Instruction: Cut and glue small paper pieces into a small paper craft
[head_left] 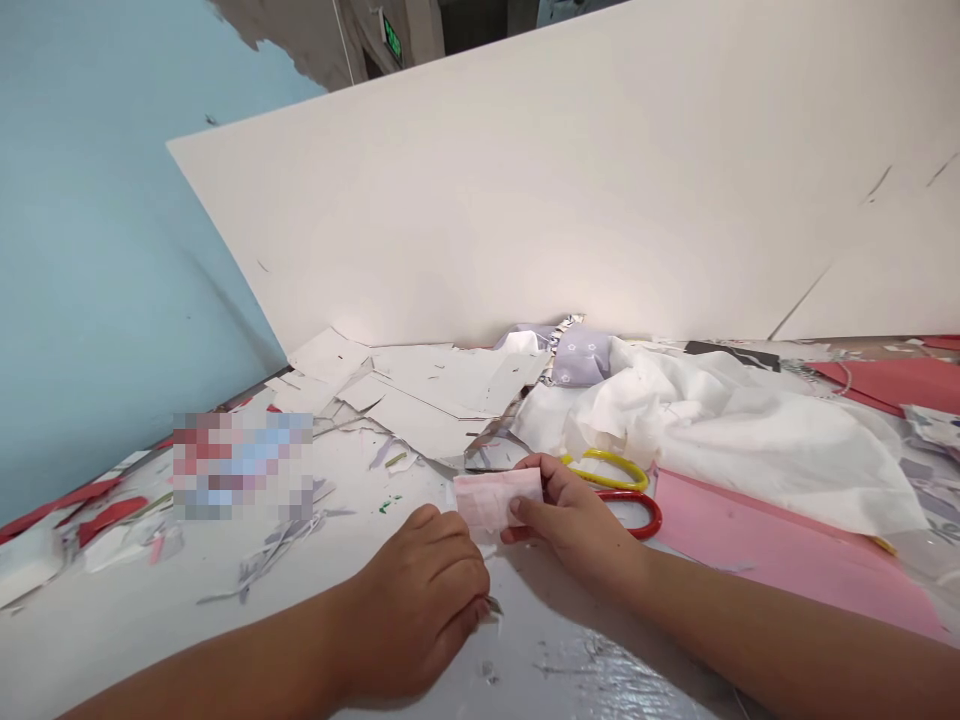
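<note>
My right hand pinches a small pale pink rectangular piece between thumb and fingers; whether it is paper or cloth I cannot tell. Just left of it and nearer to me, my left hand is closed with its knuckles up. A short, dark, thin tip pokes out beside its fingers, but the rest of that object is hidden. Behind my right hand lie scissors with one yellow and one red handle loop, partly covered by that hand.
White fabric is heaped at the back right, beside a lilac patterned cloth. A pink sheet lies to the right. Cut white card and paper scraps litter the table. A white panel stands behind.
</note>
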